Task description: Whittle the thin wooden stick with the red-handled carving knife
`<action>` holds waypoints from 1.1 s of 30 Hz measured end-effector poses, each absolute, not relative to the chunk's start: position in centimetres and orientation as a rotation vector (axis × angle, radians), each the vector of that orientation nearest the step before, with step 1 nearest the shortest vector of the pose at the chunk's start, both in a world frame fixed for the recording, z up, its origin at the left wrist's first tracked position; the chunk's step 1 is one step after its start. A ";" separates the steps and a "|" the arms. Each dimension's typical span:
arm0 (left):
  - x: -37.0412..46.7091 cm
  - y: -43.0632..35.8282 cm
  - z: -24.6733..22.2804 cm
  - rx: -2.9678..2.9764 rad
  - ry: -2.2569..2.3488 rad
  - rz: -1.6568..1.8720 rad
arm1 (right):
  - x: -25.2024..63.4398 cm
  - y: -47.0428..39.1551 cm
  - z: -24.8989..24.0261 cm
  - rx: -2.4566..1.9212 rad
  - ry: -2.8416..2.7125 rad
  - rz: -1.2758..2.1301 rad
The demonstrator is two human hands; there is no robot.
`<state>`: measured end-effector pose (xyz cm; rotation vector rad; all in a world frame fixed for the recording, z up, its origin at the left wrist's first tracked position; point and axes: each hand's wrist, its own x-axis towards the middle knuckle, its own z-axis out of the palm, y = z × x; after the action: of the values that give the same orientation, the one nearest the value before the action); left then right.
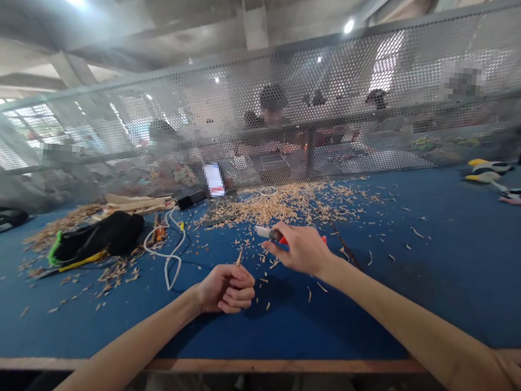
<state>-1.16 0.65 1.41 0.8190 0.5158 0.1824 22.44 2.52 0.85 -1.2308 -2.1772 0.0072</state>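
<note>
My left hand is closed, its fingers curled round a thin wooden stick whose tip points up. To its right and a little higher, my right hand grips a red-handled utility knife. The knife's pale blade end points left, apart from the stick. Beyond both hands lies a wide heap of wood shavings, and loose curls are scattered on the blue tabletop around them.
At left lie a black cloth bag, a yellow-handled tool and a looped white cable. A phone leans by the perforated metal screen. Gloves lie at far right. Several people sit behind the screen.
</note>
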 end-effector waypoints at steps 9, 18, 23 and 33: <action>-1.2 0.2 0.5 0.960 0.590 0.183 | 20.3 0.9 -0.5 -0.985 -2.364 0.161; -0.2 -0.5 0.2 1.054 0.671 0.344 | 20.1 0.9 -0.1 -0.852 -2.141 0.455; 0.6 -0.9 -0.5 1.087 0.829 0.596 | 20.0 0.7 0.3 -0.953 -2.077 0.437; 1.5 -0.8 -1.7 1.198 1.061 0.890 | 19.4 -0.3 0.6 -1.079 -2.517 0.121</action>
<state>1.45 -0.76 -1.74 1.1984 1.0615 0.8897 19.44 -0.28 0.58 -1.0791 -2.5173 0.1208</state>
